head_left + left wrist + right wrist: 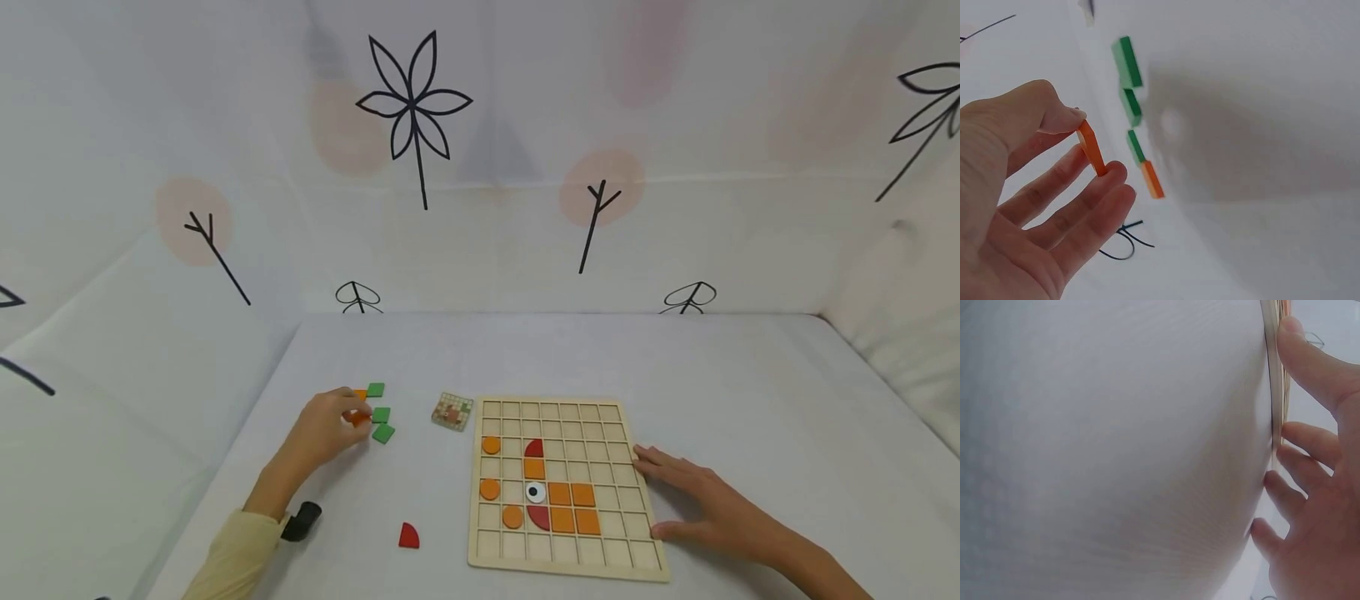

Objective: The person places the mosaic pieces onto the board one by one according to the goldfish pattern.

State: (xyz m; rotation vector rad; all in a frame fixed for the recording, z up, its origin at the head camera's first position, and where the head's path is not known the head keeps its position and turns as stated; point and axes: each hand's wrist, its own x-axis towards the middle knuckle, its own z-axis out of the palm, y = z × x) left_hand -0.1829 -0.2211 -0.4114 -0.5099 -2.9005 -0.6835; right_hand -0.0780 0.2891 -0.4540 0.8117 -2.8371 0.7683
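My left hand (324,427) pinches an orange tile (1092,150) between thumb and fingers, its flat sides seen nearly edge-on in the left wrist view. Several green square tiles (381,415) lie just right of that hand, and another orange tile (1152,180) touches the end of their row. My right hand (720,515) rests along the right edge of a wooden grid board (600,562), fingers spread and loosely extended. On the board sit orange squares (559,493), orange discs (489,489), two red quarter-circles (534,449) and a round eye piece (535,492).
A small patterned card (452,412) lies by the board's upper left corner. One loose red quarter-circle (408,536) is on the white table left of the board. A black band (302,522) is at my left wrist. White printed cloth (487,250) hangs behind the table.
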